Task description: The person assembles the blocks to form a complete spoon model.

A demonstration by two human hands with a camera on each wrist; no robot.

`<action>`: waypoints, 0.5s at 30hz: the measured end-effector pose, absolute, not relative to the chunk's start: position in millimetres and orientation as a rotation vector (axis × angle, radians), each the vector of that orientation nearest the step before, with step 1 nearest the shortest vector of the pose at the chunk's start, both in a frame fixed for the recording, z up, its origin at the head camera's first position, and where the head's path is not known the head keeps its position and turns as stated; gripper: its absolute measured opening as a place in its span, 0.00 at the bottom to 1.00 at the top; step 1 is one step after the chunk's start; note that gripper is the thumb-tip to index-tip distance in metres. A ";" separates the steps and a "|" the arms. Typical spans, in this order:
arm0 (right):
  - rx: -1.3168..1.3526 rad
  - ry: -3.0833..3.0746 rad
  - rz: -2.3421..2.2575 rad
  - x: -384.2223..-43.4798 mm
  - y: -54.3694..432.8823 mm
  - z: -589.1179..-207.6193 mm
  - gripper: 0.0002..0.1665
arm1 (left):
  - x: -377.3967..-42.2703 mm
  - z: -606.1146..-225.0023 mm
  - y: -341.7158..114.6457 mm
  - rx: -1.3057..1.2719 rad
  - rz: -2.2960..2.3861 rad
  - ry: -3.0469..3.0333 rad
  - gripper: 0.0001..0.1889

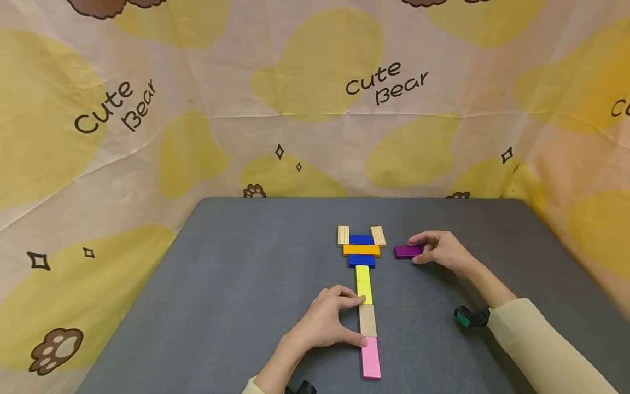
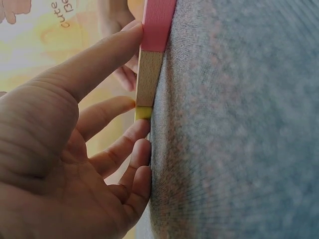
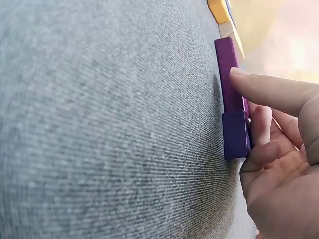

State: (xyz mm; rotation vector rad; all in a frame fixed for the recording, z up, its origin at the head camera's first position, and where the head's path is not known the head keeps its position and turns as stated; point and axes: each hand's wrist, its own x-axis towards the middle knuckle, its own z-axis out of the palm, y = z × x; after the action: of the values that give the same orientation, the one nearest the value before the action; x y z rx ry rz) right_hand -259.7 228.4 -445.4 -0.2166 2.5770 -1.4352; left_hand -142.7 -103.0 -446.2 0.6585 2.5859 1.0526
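Note:
My right hand (image 1: 443, 251) pinches a purple block (image 1: 406, 252) between thumb and fingers, right of the laid-out pattern. In the right wrist view the thumb lies along the side of the purple block (image 3: 227, 74), low over the cloth. My left hand (image 1: 325, 317) spreads beside a column of blocks: its thumb touches the pink block (image 1: 371, 358) and its index finger reaches the yellow block (image 1: 363, 282). Between these two lies a plain wood block (image 1: 367, 320). Beyond the column sit a blue block (image 1: 361, 261), an orange block (image 1: 361, 250) and another blue block (image 1: 361, 239).
Two striped wood blocks (image 1: 343, 235) stand at the far end, one each side of the far blue block. Everything rests on a grey cloth-covered table (image 1: 236, 273). A printed curtain (image 1: 305, 98) hangs behind the table. A dark band (image 1: 472, 317) hangs at the right wrist.

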 end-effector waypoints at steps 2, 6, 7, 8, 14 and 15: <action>-0.214 2.596 -1.409 -261.5 227.7 -446.0 0.28 | -143.2 -446.2 -102.8 0.649 1.048 2.584 0.40; -0.245 2.635 -1.370 -264.8 224.6 -445.9 0.25 | -143.8 -446.3 -102.4 0.642 1.048 2.584 0.40; -0.250 2.641 -1.364 -265.7 224.3 -446.0 0.25 | -143.9 -446.3 -102.3 0.642 1.049 2.584 0.40; -0.249 2.641 -1.363 -266.4 223.9 -446.0 0.24 | -143.8 -446.2 -102.1 0.643 1.052 2.584 0.40; -0.256 2.640 -1.334 -267.3 224.4 -446.5 0.22 | -143.5 -445.9 -102.1 0.631 1.055 2.579 0.40; -0.258 2.638 -1.331 -267.1 224.5 -446.8 0.22 | -143.4 -446.0 -102.2 0.625 1.055 2.575 0.40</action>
State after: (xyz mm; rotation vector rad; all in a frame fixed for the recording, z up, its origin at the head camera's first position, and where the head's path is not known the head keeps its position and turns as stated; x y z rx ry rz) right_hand -267.1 224.5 -446.8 -0.2583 2.6384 -1.3307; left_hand -143.4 -102.2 -446.0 0.6250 2.5753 1.0550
